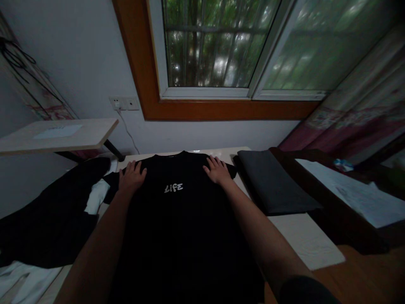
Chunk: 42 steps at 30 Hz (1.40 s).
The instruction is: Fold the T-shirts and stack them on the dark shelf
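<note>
A black T-shirt point(183, 236) with small white lettering on its chest lies spread flat on a pale table point(245, 181), its neckline toward the wall. My left hand point(131, 176) rests flat on the shirt near the left sleeve, fingers spread. On the opposite shoulder, my right hand point(217, 169) also lies flat with its fingers apart. Neither hand grips the cloth. The shirt's lower end runs out of the bottom of the view.
Folded dark grey cloth point(275, 181) lies right of the shirt. Black and white clothes point(47, 211) are heaped at the left, below a raised wooden shelf point(63, 145). A dark surface at far right carries a pale sheet point(354, 190). The window point(218, 50) is behind.
</note>
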### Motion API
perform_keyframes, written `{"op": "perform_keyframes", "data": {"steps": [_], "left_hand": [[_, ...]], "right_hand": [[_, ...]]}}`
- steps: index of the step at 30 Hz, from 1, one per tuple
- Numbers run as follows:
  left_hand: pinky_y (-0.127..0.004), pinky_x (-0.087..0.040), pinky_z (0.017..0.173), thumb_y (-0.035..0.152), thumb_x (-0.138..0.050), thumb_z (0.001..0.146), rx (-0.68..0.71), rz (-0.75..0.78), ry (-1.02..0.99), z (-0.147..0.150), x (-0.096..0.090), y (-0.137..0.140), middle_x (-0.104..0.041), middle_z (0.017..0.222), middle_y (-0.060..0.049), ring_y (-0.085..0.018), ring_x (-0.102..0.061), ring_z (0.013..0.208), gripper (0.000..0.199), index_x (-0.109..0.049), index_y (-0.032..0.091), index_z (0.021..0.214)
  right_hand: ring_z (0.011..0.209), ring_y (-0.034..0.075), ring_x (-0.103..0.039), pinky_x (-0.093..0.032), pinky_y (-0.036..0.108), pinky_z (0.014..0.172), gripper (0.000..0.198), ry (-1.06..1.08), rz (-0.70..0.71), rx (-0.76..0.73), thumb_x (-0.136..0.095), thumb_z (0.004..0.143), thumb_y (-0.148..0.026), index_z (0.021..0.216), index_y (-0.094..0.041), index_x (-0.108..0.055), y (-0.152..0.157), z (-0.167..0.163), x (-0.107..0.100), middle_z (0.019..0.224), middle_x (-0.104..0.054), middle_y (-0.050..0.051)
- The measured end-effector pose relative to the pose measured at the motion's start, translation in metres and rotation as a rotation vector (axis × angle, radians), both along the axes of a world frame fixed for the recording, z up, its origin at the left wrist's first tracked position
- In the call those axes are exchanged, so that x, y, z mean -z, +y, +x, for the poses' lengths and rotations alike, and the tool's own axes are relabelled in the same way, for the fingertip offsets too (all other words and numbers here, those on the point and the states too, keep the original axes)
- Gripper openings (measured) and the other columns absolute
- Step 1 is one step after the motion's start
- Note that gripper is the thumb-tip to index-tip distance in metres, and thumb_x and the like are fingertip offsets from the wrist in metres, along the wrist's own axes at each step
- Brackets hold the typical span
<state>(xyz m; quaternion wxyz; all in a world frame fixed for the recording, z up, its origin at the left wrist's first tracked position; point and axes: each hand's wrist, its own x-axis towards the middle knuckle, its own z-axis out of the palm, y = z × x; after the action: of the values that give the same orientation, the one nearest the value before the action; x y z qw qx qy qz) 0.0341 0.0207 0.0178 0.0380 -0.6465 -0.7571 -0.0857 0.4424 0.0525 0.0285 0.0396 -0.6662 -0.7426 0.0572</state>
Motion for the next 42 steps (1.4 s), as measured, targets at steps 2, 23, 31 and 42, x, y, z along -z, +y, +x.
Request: {"op": "perform_keyframes", "data": {"steps": [2, 23, 31, 42], "left_hand": [[-0.063, -0.018, 0.121, 0.055, -0.024, 0.099, -0.009, -0.002, -0.001, -0.002, 0.001, 0.001, -0.029, 0.166, -0.011, -0.031, -0.021, 0.154, 0.067, -0.038, 0.02, 0.155], [-0.039, -0.051, 0.096, 0.026, -0.045, 0.091, 0.216, 0.261, 0.011, 0.004, -0.015, -0.024, -0.071, 0.107, -0.007, -0.025, -0.063, 0.107, 0.03, -0.073, 0.023, 0.103], [-0.037, -0.05, 0.099, 0.029, -0.045, 0.093, 0.212, 0.206, 0.014, 0.009, -0.016, -0.026, -0.07, 0.117, -0.005, -0.024, -0.061, 0.112, 0.033, -0.07, 0.025, 0.114], [-0.057, -0.021, 0.122, 0.028, -0.037, 0.097, 0.138, 0.216, 0.045, 0.035, -0.008, -0.041, -0.056, 0.148, -0.009, -0.028, -0.05, 0.137, 0.046, -0.059, 0.022, 0.137]], "right_hand": [[0.156, 0.026, -0.009, -0.009, 0.049, 0.125, 0.071, -0.006, 0.001, -0.002, -0.019, 0.102, -0.062, 0.161, -0.022, -0.026, 0.001, 0.001, 0.0, 0.17, -0.014, 0.002], [0.138, 0.034, -0.041, -0.025, 0.05, 0.116, 0.054, -0.008, 0.395, -0.045, -0.042, 0.101, -0.047, 0.145, -0.018, -0.051, -0.016, -0.004, -0.001, 0.151, -0.051, 0.012], [0.122, 0.032, -0.05, -0.031, 0.046, 0.108, 0.04, -0.025, 0.467, -0.094, -0.049, 0.099, -0.04, 0.132, -0.02, -0.06, -0.023, -0.006, -0.009, 0.132, -0.063, 0.013], [0.115, 0.03, -0.051, -0.033, 0.043, 0.103, 0.033, -0.048, 0.461, -0.102, -0.05, 0.098, -0.038, 0.122, -0.02, -0.065, -0.027, -0.008, -0.014, 0.125, -0.064, 0.013]]}}
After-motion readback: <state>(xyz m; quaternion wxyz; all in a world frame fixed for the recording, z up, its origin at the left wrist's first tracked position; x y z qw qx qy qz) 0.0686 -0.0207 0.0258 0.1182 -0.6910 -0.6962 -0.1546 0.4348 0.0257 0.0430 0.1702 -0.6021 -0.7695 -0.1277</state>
